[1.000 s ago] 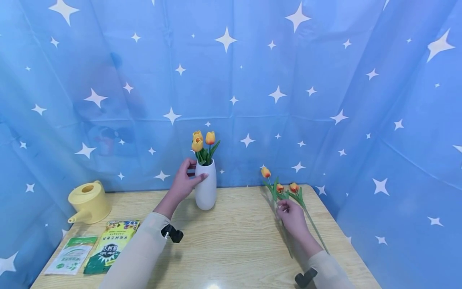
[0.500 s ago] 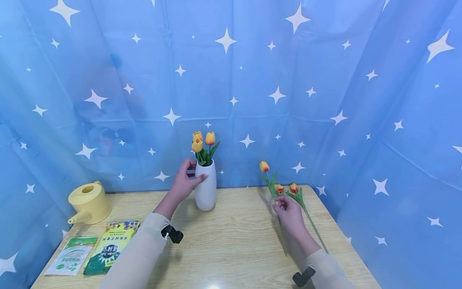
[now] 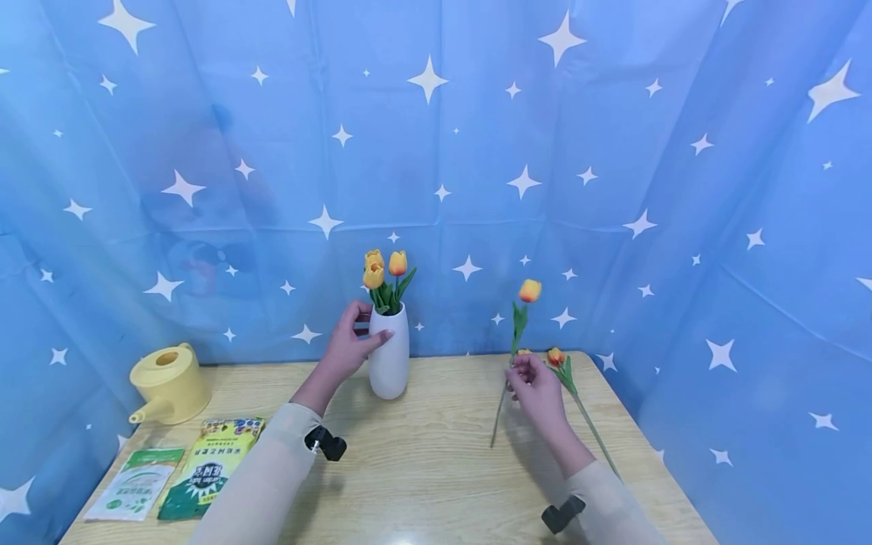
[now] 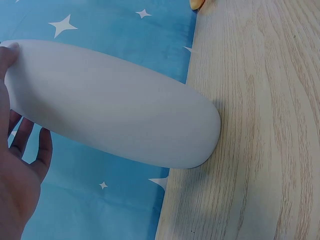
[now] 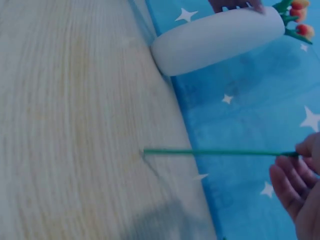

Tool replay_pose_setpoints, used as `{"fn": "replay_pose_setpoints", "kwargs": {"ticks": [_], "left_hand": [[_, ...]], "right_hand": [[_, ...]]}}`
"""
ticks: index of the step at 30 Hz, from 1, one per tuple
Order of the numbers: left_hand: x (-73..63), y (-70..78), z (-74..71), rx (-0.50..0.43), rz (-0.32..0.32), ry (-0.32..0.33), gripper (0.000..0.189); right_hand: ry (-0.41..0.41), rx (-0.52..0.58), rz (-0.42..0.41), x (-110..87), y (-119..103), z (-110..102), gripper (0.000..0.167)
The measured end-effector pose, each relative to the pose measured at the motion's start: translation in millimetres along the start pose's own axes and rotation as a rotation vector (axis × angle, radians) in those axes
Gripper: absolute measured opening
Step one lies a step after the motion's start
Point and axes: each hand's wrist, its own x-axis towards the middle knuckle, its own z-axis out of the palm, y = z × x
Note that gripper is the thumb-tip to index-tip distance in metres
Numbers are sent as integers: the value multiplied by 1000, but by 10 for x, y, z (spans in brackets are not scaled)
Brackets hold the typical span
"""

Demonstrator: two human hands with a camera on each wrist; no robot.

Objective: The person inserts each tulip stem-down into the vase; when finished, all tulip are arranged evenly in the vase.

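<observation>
Pinching 1 tulip (image 3: 520, 322) in the right hand (image 3: 543, 391), well right of the vase (image 3: 389, 359) (holding 3 blooms (image 3: 373, 275)), pointing its stem (image 3: 499, 415) down leftward; gripping the vase with the left hand (image 3: 348, 345).

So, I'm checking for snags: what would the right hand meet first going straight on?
Past its held tulip, the right hand would probably meet the blue star-patterned curtain, though depth is unclear; the white vase stands left.

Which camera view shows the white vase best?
The head view: the white vase stands upright, rim, base and tulips visible, with the left hand covering part of one side. The left wrist view shows its body and base larger, without its tulips; the right wrist view shows it sideways at the frame's top, less sharply.
</observation>
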Motion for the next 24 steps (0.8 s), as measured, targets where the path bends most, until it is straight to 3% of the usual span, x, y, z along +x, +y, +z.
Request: {"fn": "replay_pose_setpoints", "kwargs": {"ticks": [12, 24], "left_hand": [[2, 11, 2, -6, -9, 0, 56], [2, 5, 10, -9, -30, -1, 58]], "right_hand": [[-38, 244, -20, 51, -229, 151, 5], [-27, 340, -87, 115, -440, 318, 16]]}}
